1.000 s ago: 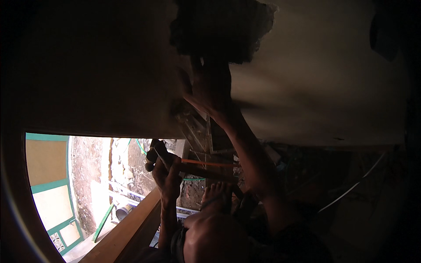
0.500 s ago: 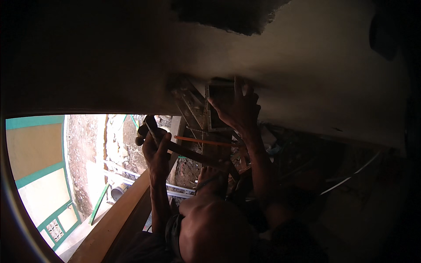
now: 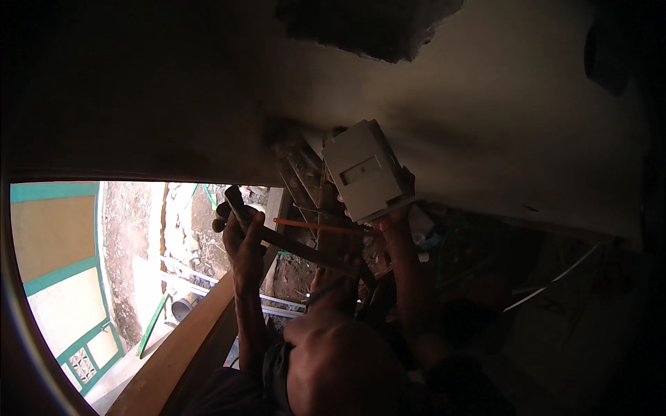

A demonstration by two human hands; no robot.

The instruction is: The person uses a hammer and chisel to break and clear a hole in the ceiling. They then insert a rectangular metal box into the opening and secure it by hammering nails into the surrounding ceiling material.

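My right hand (image 3: 393, 216) holds a white square switch plate (image 3: 362, 170) from below, up against the pale plastered wall (image 3: 499, 118). The plate's face with its single rocker is turned toward me and tilted. Behind it is a dark recess with rough broken edges (image 3: 300, 161). My left hand (image 3: 240, 234) is shut round a dark long-handled tool (image 3: 298, 248), whose shaft slants down to the right below the plate. Under the plate, a thin orange rod (image 3: 319, 227) runs across between the two hands.
A ragged dark hole (image 3: 368, 28) is broken into the plaster at the top. A wooden plank (image 3: 177, 343) slants up from the lower left. Green-framed panels (image 3: 55, 277), rubble ground and a pipe end (image 3: 184, 305) lie far below. A pale cable (image 3: 555, 277) hangs at right.
My right hand came down from the upper hole to the recess; the white plate now shows in it, face toward me. The left hand with the tool shifted slightly left.
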